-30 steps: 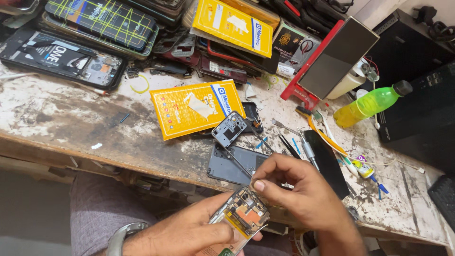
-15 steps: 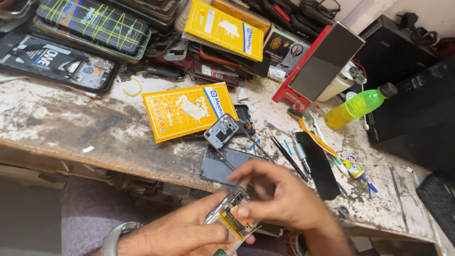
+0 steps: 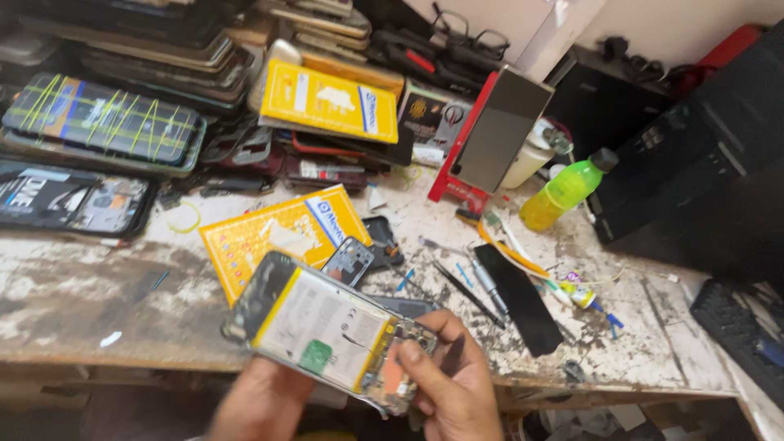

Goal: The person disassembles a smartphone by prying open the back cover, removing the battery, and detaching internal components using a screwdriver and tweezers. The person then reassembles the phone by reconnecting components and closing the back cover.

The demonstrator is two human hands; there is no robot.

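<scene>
I have now lifted the opened phone (image 3: 327, 331) higher and turned it flat, battery side up, above the bench edge (image 3: 163, 347). My left hand (image 3: 261, 404) grips it from below, and my right hand (image 3: 453, 380) closes on its lower end, so the inside is open for work.

Soft even daylight, faint shadows, motion blur throughout (worst at edges)
</scene>
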